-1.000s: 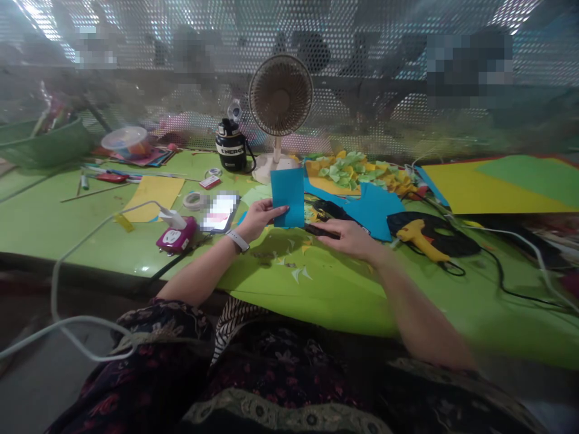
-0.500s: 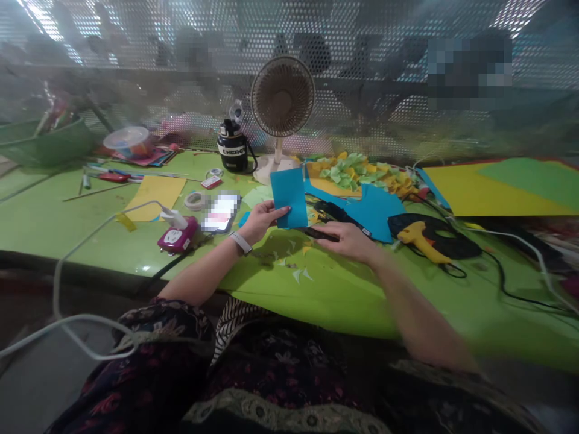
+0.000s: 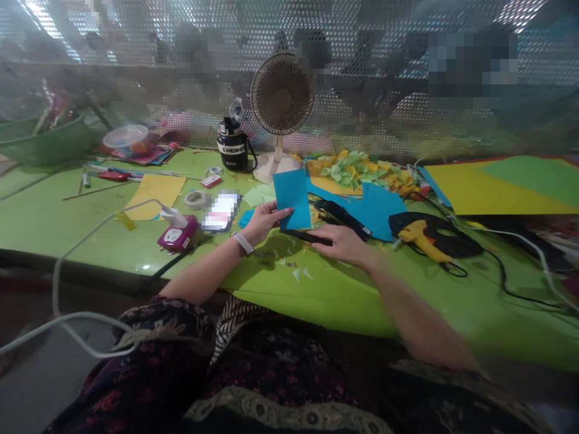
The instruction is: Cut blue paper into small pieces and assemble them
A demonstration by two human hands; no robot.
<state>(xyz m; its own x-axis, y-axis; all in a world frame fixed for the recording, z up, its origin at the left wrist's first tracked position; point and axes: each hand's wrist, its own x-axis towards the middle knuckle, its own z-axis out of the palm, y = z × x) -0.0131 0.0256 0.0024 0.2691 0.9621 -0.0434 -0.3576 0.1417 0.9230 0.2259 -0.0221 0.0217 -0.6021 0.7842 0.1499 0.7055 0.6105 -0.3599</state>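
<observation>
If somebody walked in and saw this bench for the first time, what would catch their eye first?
Probably the bright blue paper held up in the left hand at the middle, with a dark tool in the right hand just below it. Behind them stands a round desk fan, and to its right lies a heap of green and yellow paper pieces. Further right, a yellow glue gun stands out against something black.

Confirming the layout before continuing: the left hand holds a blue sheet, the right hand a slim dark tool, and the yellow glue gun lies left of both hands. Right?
No: the yellow glue gun lies right of both hands, as the head view shows. The left hand does hold a blue sheet, and the right hand a slim dark tool.
</observation>
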